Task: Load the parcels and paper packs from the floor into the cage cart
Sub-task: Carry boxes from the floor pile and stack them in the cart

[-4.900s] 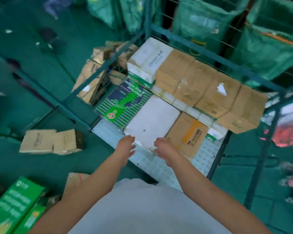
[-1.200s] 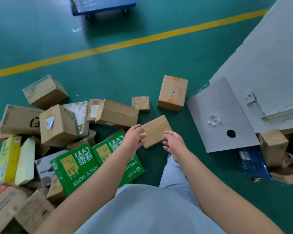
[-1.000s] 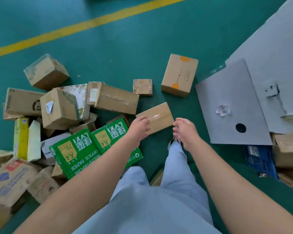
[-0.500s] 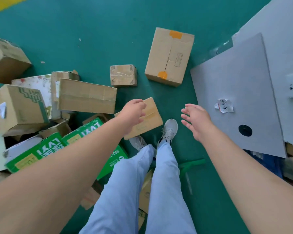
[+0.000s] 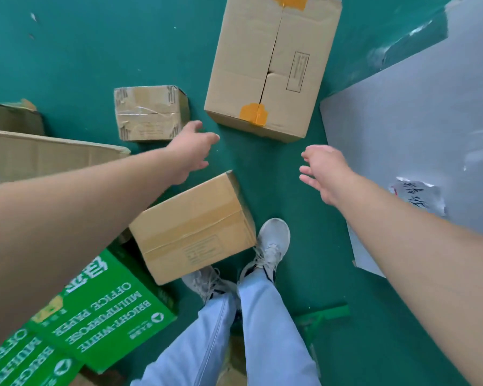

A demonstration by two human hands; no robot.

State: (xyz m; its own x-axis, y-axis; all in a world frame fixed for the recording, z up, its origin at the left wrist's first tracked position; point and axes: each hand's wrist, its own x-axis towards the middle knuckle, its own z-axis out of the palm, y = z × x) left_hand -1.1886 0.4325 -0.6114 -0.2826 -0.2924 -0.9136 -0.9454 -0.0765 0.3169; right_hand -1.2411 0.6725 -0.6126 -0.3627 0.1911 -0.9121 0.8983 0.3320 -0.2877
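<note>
A large cardboard box with orange tape [image 5: 271,65] lies on the green floor straight ahead. My left hand [image 5: 191,150] and my right hand [image 5: 322,172] are both stretched out, empty with fingers spread, just short of its near edge on either side. A small taped parcel [image 5: 151,112] sits left of the big box, beyond my left hand. A medium brown box [image 5: 193,229] lies under my left forearm by my feet. Green office paper packs [image 5: 103,310] lie at the lower left. The cage cart is out of view.
A long cardboard box [image 5: 39,154] lies at the left edge. A large grey board [image 5: 418,129] with a paper label covers the floor on the right. My shoes [image 5: 271,246] stand between the brown box and the board. A green strip [image 5: 324,316] lies behind my feet.
I have turned from the cart to the floor pile and bent lower. Both hands have moved forward past the medium brown box toward the large orange-taped box, and the fingers have spread.
</note>
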